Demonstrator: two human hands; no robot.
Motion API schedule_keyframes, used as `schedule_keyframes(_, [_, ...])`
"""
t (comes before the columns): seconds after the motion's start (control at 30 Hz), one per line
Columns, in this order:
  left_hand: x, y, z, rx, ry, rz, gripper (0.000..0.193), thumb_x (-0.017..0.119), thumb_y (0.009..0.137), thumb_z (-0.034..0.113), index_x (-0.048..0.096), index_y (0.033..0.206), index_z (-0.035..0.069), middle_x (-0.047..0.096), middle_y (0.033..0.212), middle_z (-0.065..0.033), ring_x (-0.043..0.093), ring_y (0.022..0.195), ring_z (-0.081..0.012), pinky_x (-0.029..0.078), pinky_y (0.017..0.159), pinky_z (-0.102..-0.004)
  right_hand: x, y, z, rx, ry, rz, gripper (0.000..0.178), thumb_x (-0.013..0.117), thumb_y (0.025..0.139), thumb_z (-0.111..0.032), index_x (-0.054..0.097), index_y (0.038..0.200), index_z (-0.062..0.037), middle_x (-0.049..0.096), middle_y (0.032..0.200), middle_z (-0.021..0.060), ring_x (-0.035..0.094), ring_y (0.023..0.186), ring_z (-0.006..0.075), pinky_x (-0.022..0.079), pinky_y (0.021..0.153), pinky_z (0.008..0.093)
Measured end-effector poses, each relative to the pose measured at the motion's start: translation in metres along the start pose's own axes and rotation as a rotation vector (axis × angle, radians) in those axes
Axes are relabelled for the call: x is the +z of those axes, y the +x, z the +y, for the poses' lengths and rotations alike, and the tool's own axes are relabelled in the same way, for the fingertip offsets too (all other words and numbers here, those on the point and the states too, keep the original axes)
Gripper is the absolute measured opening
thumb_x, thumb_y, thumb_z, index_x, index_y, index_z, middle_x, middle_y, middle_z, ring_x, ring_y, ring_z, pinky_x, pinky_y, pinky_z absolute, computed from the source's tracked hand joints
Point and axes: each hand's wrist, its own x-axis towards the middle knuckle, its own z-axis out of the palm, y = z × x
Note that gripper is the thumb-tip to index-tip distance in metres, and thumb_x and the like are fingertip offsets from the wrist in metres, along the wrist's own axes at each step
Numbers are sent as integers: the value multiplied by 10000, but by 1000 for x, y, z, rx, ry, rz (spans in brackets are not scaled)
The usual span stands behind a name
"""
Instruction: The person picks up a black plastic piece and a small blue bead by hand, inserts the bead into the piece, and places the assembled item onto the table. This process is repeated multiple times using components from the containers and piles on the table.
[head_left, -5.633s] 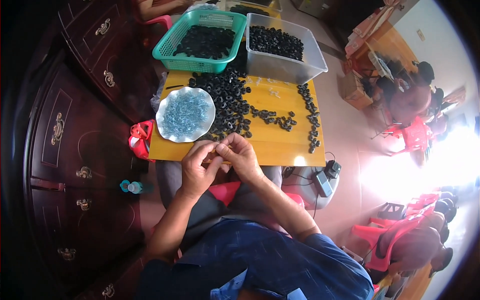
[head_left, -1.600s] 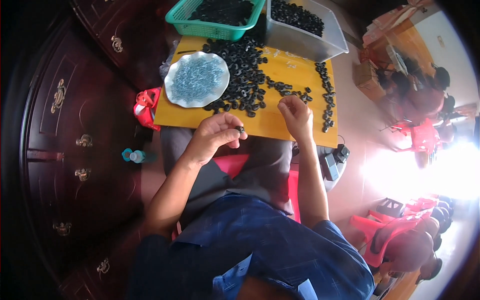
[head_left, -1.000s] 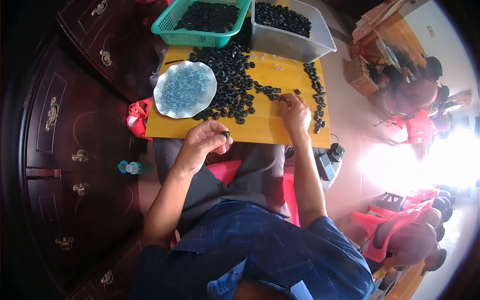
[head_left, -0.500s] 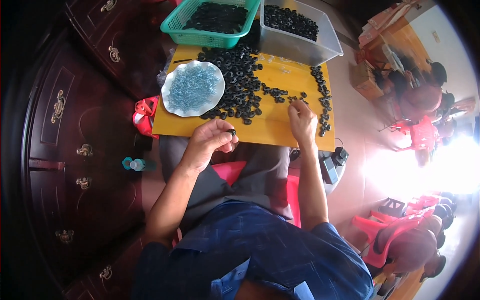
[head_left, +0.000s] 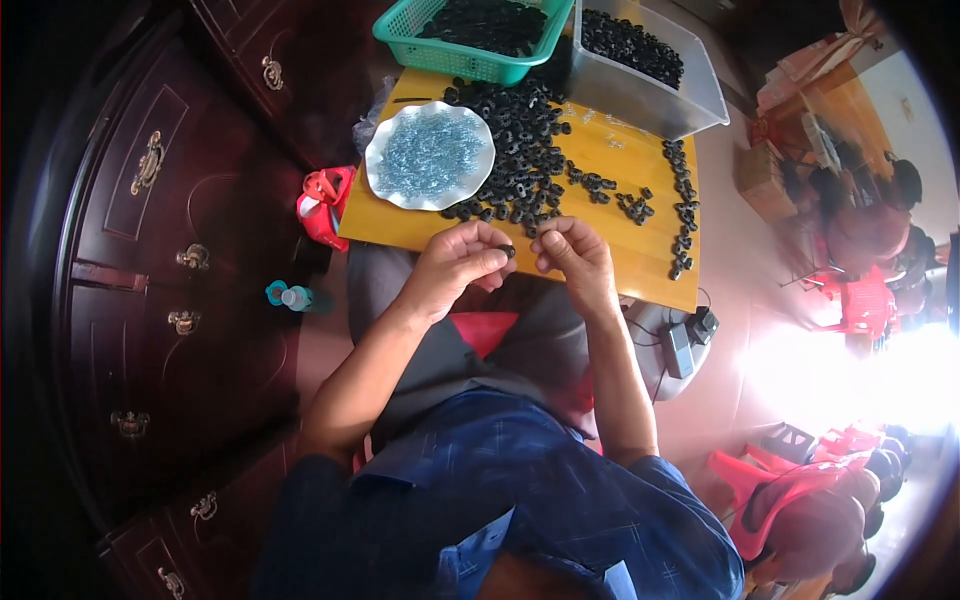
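basically the close-up handling bit, i reckon: left hand (head_left: 455,270) pinches a small black part (head_left: 508,251) at the yellow table (head_left: 650,268)'s near edge. right hand (head_left: 580,265) sits just beside, thumb and index nearly together, can't tell on what. next move probably calls for steady fingertips.

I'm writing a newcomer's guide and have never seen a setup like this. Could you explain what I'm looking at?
There is no machine at work here: you see a person's bare left hand and right hand, viewed from above by a wide fisheye camera on their head, so straight edges bend. On the yellow table lie a heap of black pieces and a white wavy-edged plate of pale blue bits. Beyond are a green basket and a clear bin. The left hand pinches one small black piece; whether the right holds anything is too small to tell.
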Motion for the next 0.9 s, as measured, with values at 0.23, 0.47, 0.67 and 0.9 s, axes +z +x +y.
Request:
schedule_keyframes(0.23, [-1, 1, 2, 14, 79, 5, 158, 653, 944, 113, 629, 1087, 48, 695, 888, -33, 605, 717, -71, 507, 686, -213, 4, -7, 7, 86, 2, -80, 254, 634, 991, -210, 680, 1134, -5, 682, 893, 34, 609, 748, 97, 518, 725, 238])
schedule_keyframes(0.47, [-3, 2, -2, 22, 81, 20, 155, 644, 950, 102, 643, 1093, 43, 690, 892, -28, 611, 724, -71, 514, 692, -214, 6, -11, 1, 126, 46, -168, 239, 607, 1006, -177, 666, 1162, -5, 677, 888, 27, 600, 786, 86, 503, 744, 226])
schedule_keyframes(0.67, [-1, 3, -3, -4, 73, 9, 139, 644, 950, 71, 653, 1082, 27, 701, 884, -30, 644, 735, -71, 548, 701, -224, 4, -10, 3, 154, 16, -141, 177, 616, 999, -163, 656, 1071, -6, 682, 882, 32, 599, 756, 78, 500, 713, 220])
schedule_keyframes(0.9, [-2, 1, -4, 8, 87, -28, 147, 644, 951, 67, 657, 1091, 24, 686, 873, -9, 633, 752, -57, 542, 715, -211, 2, -9, 0, 183, -79, -205, 204, 638, 991, -211, 653, 1040, -14, 679, 875, 25, 603, 761, 73, 504, 709, 221])
